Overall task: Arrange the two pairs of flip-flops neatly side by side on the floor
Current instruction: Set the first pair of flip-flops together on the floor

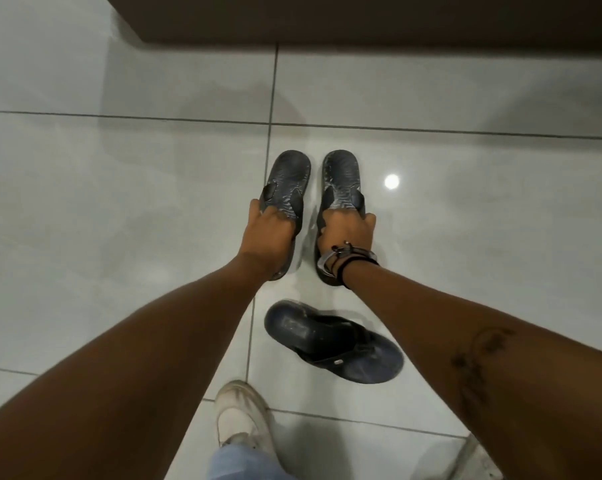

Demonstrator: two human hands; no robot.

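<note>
Two dark patterned flip-flops lie side by side on the white tiled floor, toes pointing away from me. My left hand (pixel 270 225) grips the left flip-flop (pixel 287 178) at its strap. My right hand (pixel 346 232), with bracelets at the wrist, grips the right flip-flop (pixel 341 176) the same way. A third, plain dark flip-flop (pixel 330 344) lies askew on the floor nearer to me, between my forearms, with its toe end pointing right. A fourth flip-flop is not in view.
A dark brown cabinet base or wall (pixel 362 19) runs along the far side. My foot in a white sneaker (pixel 242 415) stands on the tiles near the bottom. A ceiling light's reflection (pixel 391 181) shines right of the pair.
</note>
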